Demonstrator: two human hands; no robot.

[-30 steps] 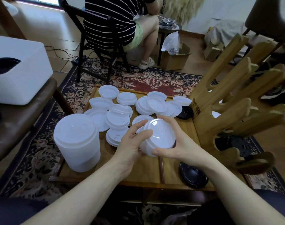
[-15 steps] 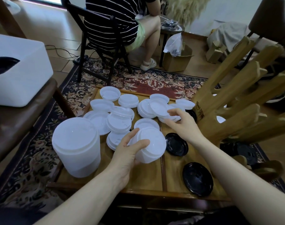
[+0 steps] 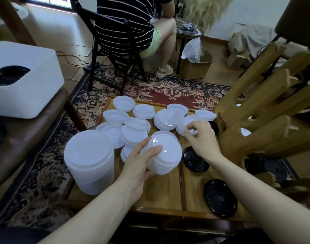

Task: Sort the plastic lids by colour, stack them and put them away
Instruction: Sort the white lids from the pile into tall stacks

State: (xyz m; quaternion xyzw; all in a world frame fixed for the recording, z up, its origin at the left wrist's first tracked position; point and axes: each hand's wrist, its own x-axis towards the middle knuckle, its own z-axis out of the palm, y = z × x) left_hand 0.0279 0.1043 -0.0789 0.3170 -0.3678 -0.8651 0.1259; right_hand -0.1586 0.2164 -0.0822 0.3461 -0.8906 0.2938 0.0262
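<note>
1. While the left hand [image 3: 140, 160] curls round a small stack of white lids [image 3: 165, 153] over the counter [image 3: 168, 191], its thumb lies on top.
2. Right hand [image 3: 201, 138] reaches forward, fingertips pinching a loose white lid [image 3: 185, 123].

I see bare wood on the low table [image 3: 164, 189] near me, between the tall white lid stack [image 3: 89, 161] at left and two black lids [image 3: 220, 199] at right. The wooden rack [image 3: 253, 124] walls off the right; loose white lids [image 3: 141, 127] crowd the far half.
</note>
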